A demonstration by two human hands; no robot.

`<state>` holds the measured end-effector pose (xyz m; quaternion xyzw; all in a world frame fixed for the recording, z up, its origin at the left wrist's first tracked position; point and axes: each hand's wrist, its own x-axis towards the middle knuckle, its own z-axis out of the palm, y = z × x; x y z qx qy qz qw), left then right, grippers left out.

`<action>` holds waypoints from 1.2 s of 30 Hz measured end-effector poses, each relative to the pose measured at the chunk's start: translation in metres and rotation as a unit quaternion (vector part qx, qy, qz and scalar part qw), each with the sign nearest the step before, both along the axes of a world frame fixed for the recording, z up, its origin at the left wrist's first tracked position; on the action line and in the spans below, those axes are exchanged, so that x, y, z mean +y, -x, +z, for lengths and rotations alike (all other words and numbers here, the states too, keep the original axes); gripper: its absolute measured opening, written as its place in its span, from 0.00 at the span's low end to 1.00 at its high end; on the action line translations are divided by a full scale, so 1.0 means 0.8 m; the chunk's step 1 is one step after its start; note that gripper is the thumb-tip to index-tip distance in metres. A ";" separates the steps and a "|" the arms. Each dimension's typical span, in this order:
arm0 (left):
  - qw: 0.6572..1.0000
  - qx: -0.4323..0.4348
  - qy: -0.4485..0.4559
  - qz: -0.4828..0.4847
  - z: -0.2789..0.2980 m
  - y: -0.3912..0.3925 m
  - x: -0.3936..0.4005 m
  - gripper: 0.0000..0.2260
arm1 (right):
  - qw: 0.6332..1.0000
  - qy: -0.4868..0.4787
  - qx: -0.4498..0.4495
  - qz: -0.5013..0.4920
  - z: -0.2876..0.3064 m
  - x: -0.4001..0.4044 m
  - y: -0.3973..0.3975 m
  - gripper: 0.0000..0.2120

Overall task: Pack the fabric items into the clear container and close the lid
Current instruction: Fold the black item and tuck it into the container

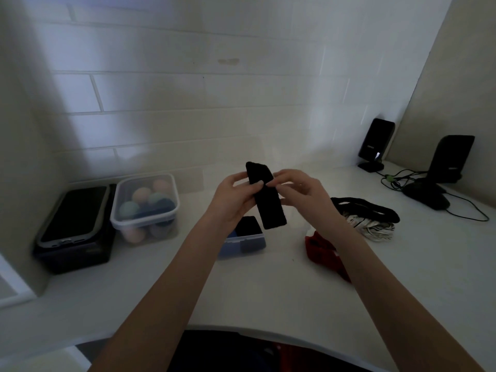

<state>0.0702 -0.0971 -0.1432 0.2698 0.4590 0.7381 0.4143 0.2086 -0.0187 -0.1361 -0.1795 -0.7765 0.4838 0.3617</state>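
Note:
A black fabric strip (268, 205) hangs upright above the white counter, held in both hands. My left hand (232, 200) grips its left edge with the thumb across the front. My right hand (298, 191) pinches its right edge near the top. Below the strip stands a small clear container (243, 241), open, with black and blue fabric inside; my left wrist hides part of it. A red fabric item (319, 245) lies under my right forearm. A black band (367, 209) and a white patterned fabric (373, 226) lie to the right.
A lidded clear box of coloured balls (146, 205) stands at the left, beside a phone (75, 213) on a black box. Two black speakers (375, 143) (451, 162) with cables sit at the back right corner. A tiled wall rises behind the counter.

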 end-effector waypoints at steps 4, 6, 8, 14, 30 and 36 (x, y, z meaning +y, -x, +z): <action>0.999 0.047 -0.021 -0.009 -0.001 -0.007 0.000 0.17 | 0.997 0.050 -0.046 -0.029 -0.005 0.004 0.006 0.13; 0.995 0.102 0.002 0.009 -0.002 -0.009 0.003 0.16 | 0.999 0.023 -0.036 -0.030 -0.004 0.005 0.009 0.11; 0.988 0.141 0.038 0.050 0.000 -0.010 0.004 0.14 | 0.998 -0.025 -0.017 -0.058 -0.004 0.007 0.007 0.09; 0.978 0.081 0.182 -0.059 0.006 -0.002 -0.010 0.27 | 0.994 -0.081 0.054 -0.050 -0.003 0.004 0.001 0.10; 0.998 0.023 0.051 -0.035 -0.015 -0.003 -0.001 0.13 | 0.974 -0.201 -0.069 -0.073 -0.027 -0.009 0.005 0.04; 0.995 0.092 0.036 -0.027 -0.018 -0.015 -0.005 0.12 | 0.990 -0.049 -0.071 -0.109 -0.018 -0.007 0.011 0.23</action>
